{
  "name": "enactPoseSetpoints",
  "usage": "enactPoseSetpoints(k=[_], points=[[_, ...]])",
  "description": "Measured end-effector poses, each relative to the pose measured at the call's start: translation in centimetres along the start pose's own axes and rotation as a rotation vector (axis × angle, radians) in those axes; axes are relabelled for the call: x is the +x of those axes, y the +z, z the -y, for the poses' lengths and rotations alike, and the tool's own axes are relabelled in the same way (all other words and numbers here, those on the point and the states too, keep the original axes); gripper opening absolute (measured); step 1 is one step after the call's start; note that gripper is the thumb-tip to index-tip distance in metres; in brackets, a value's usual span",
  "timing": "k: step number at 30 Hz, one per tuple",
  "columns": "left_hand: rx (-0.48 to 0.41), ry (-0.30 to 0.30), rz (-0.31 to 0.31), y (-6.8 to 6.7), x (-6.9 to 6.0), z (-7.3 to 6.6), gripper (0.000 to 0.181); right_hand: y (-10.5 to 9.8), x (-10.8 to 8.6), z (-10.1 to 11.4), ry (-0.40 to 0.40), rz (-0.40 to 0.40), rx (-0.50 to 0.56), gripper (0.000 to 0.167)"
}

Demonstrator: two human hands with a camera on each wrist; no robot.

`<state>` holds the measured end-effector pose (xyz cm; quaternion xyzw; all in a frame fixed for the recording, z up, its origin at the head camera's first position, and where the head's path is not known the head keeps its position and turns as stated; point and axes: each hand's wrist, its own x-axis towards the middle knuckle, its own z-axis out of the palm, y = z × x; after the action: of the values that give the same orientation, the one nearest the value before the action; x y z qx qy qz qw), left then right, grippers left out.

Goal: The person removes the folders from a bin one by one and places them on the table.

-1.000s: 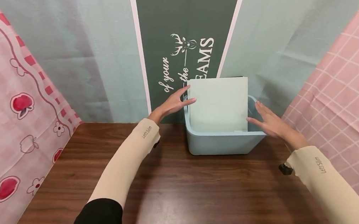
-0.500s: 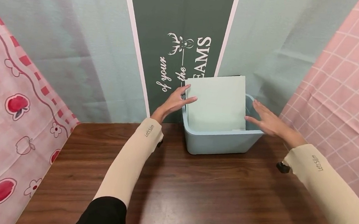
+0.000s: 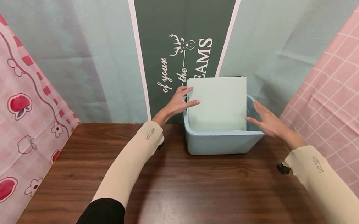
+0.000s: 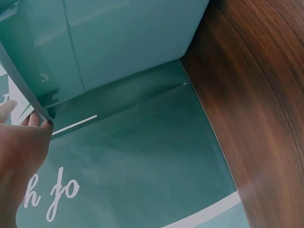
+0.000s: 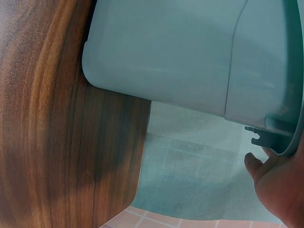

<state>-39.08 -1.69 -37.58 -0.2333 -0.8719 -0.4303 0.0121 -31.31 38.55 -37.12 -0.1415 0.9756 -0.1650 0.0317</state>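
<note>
In the head view, a light blue bin (image 3: pixel 221 146) stands at the back of the table, with pale green-white flat boards (image 3: pixel 215 102) leaning upright in it. At their left edge, my left hand (image 3: pixel 177 103) has its thumb over the front face and some fingers hidden behind; it seems to hold the edge. The left wrist view shows those fingers (image 4: pixel 34 121) close against the bin's rim. My right hand (image 3: pixel 271 123) straddles the bin's right rim, thumb inside and fingers on the outer side. Its fingers (image 5: pixel 256 164) sit beside a dark notched clip (image 5: pixel 268 137) in the right wrist view.
The brown wooden table (image 3: pixel 191 198) stretches in front of the bin. Behind it hangs a grey-green cloth (image 3: pixel 185 13) with white lettering. A pink apple-print cloth (image 3: pixel 20 140) borders the left side, and a pink grid cloth (image 3: pixel 343 105) the right.
My left hand has moved slightly right, its thumb reaching farther over the front board. The right hand stays at the rim. Bin and boards look unmoved apart from a small view shift.
</note>
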Motion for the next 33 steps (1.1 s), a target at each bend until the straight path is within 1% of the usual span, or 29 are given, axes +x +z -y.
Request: enactPoseSetpoints(k=[6,11,13,15,20,27,33], points=[[-0.015,0.016,-0.038,0.2,-0.1,-0.1,0.082,0.2,-0.1,-0.1,-0.001,0.002,0.013,0.096],[-0.058,0.071,-0.047,0.3,0.1,-0.4,0.08,0.0,-0.2,-0.1,-0.004,-0.004,0.022,0.095],[-0.084,0.096,-0.043,0.3,0.2,-0.5,0.079,-0.1,-0.2,0.0,-0.003,-0.002,0.027,0.095],[-0.084,0.112,-0.037,0.3,0.2,-0.6,0.078,-0.1,-0.2,0.1,0.0,0.002,0.031,0.095],[-0.04,0.141,-0.021,0.4,0.3,-1.0,0.079,-0.2,-0.2,0.2,0.003,0.008,0.037,0.096],[-0.069,0.151,-0.003,0.5,0.5,-1.5,0.078,-0.1,-0.2,0.2,0.001,0.001,0.039,0.095],[-0.087,0.146,0.032,0.8,0.8,-2.3,0.074,-0.1,-0.3,0.1,0.002,0.0,0.042,0.095]])
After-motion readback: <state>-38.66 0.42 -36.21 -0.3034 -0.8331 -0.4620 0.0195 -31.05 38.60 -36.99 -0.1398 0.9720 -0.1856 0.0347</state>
